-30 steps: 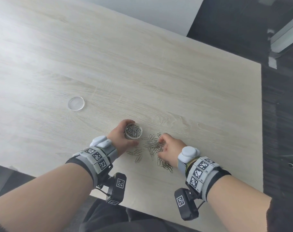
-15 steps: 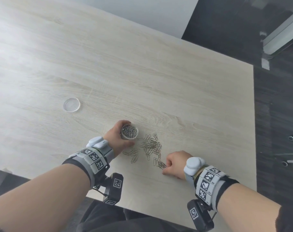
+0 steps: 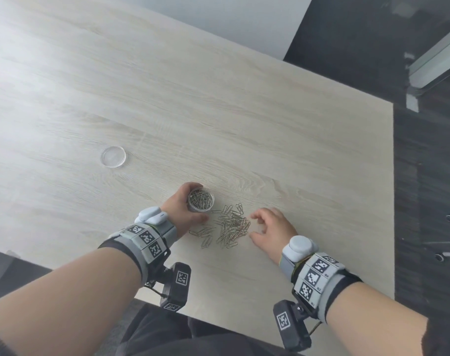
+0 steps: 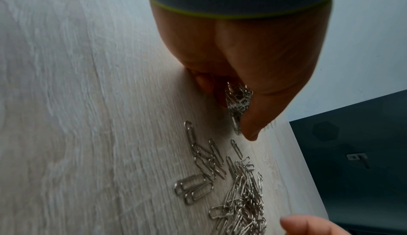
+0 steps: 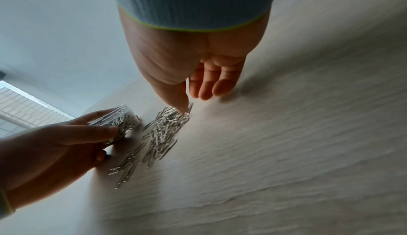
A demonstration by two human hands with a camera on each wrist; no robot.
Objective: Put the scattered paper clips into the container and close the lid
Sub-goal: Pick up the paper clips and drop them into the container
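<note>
Now the right hand [image 3: 271, 231] is back beside the paper clips [image 3: 230, 227] on the table [image 3: 218, 111], fingers spread loose — the right wrist view shows its thumb touching them. Left hand [image 3: 181, 210] grips the container [image 3: 201, 199] of clips — only the head view shows the lid [image 3: 113, 156], well apart.

1. Small round clear plastic container [image 3: 201, 200]: stands upright and open on the light wood-grain table, partly filled with silver paper clips, gripped around its wall by the left hand [image 3: 180, 211].
2. Scattered silver wire paper clips [image 3: 231, 228]: lie flat in a loose, overlapping pile just right of the container, with a few separate clips at the near-left edge of the pile.
3. Round clear plastic lid [image 3: 113, 156]: lies flat on the table, well apart from the container, to its far left.
</note>
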